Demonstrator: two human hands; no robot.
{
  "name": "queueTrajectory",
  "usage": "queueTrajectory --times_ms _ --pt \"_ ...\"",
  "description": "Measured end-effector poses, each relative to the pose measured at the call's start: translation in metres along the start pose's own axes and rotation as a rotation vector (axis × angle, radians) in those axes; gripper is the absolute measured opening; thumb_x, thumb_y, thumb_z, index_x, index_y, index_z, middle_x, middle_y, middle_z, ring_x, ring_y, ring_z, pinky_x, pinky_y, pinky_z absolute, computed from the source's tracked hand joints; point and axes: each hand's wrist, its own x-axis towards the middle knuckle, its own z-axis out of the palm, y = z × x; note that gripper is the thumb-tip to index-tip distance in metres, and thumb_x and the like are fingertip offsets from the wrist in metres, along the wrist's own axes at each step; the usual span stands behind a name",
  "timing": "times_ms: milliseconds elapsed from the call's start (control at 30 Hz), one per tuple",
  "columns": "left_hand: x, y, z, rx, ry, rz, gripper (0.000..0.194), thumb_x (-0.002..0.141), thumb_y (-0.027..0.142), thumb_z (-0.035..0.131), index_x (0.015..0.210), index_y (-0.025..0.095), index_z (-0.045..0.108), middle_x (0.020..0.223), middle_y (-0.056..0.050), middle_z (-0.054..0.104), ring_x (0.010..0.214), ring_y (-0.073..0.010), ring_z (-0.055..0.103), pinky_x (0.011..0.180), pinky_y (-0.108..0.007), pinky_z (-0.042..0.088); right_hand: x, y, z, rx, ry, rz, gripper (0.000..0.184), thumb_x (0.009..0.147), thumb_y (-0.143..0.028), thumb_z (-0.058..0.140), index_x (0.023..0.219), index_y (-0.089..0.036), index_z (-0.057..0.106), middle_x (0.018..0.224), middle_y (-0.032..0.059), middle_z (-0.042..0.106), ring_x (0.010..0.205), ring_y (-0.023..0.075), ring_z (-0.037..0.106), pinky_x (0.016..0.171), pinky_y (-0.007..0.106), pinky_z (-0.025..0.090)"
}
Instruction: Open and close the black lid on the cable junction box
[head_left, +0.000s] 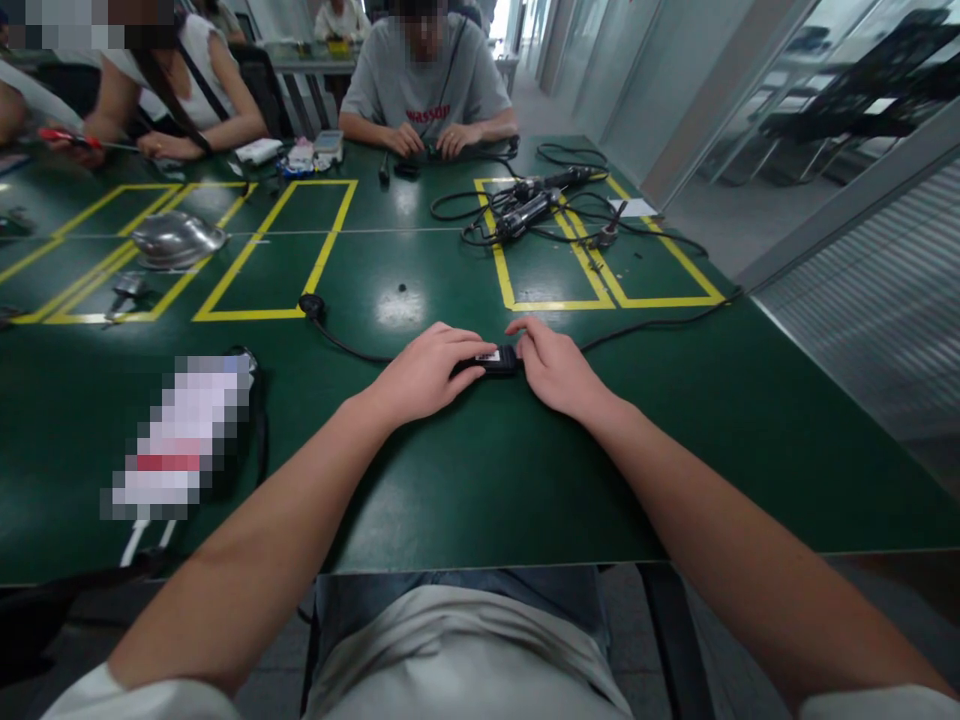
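Note:
A black power adapter [500,361] with a white label lies on the green table, a cable leaving each end. My left hand [431,372] is closed over its left part, fingers along the top and thumb at the near side. At the right end, my right hand [559,370] is curled around the cable beside the adapter; its index finger is bent forward, and its palm hides the grip. The left cable [352,350] runs to a round black plug [311,304]. From the right hand the other cable [645,325] stretches toward the table's right edge.
Left of my arm lies a blurred-out phone [184,430] with a white cord. Yellow tape frames [330,245] mark the table. Beyond are a metal bowl-shaped part [176,240] and a heap of black tools and cables [525,210]. Co-workers sit across, one holding a red-handled screwdriver [71,138].

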Motion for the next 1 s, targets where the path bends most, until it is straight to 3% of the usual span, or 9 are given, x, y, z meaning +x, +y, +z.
queueTrajectory --times_ms 200,467,633,733,867,1000 --pt "0.001 0.005 -0.005 -0.014 -0.089 -0.086 0.035 0.112 0.027 0.067 0.144 0.024 0.08 0.141 -0.012 0.083 0.132 -0.0314 0.075 0.121 -0.052 0.056 0.001 0.002 0.0 0.003 0.006 -0.039 0.03 0.112 -0.027 0.044 0.119 -0.025 0.074 0.105 0.0101 0.082 0.094 0.0311 0.074 0.092 0.042 0.055" --pt "0.0 0.014 -0.013 0.028 0.06 -0.115 0.038 0.11 0.031 0.066 0.145 0.023 0.079 0.143 -0.012 0.082 0.134 -0.0339 0.072 0.123 -0.055 0.052 0.003 0.003 0.002 -0.042 0.012 -0.042 0.031 0.111 -0.027 0.047 0.112 -0.023 0.078 0.112 0.0146 0.083 0.106 0.0357 0.07 0.097 0.048 0.054" --pt "0.002 0.007 -0.012 0.004 -0.11 -0.097 0.033 0.107 0.024 0.072 0.14 0.024 0.081 0.139 -0.009 0.085 0.131 -0.0311 0.074 0.122 -0.052 0.051 0.004 0.002 0.004 -0.026 0.014 -0.046 0.033 0.111 -0.025 0.045 0.108 -0.024 0.078 0.112 0.0119 0.082 0.108 0.0333 0.07 0.101 0.046 0.053" --pt "0.003 0.004 -0.011 0.014 -0.128 -0.111 0.035 0.106 0.023 0.076 0.141 0.025 0.08 0.138 -0.008 0.086 0.13 -0.0303 0.075 0.122 -0.051 0.05 0.004 0.0 0.003 -0.018 0.009 -0.048 0.031 0.112 -0.027 0.048 0.107 -0.024 0.078 0.114 0.0117 0.082 0.108 0.0324 0.07 0.101 0.045 0.053" --pt "0.002 0.005 -0.01 0.023 -0.127 -0.12 0.034 0.107 0.023 0.076 0.14 0.024 0.08 0.139 -0.008 0.086 0.129 -0.0305 0.075 0.122 -0.05 0.051 0.002 -0.004 -0.001 -0.028 -0.024 -0.073 0.027 0.113 -0.039 0.059 0.11 -0.024 0.082 0.103 0.0098 0.08 0.1 0.0308 0.068 0.095 0.044 0.053" --pt "0.001 0.006 -0.007 0.02 -0.102 -0.169 0.039 0.107 0.026 0.075 0.146 0.024 0.076 0.14 -0.01 0.084 0.13 -0.032 0.073 0.12 -0.051 0.053 -0.001 -0.006 -0.002 -0.044 -0.051 -0.164 0.029 0.103 -0.049 0.08 0.118 -0.024 0.085 0.104 0.0096 0.078 0.1 0.0311 0.067 0.094 0.045 0.053"
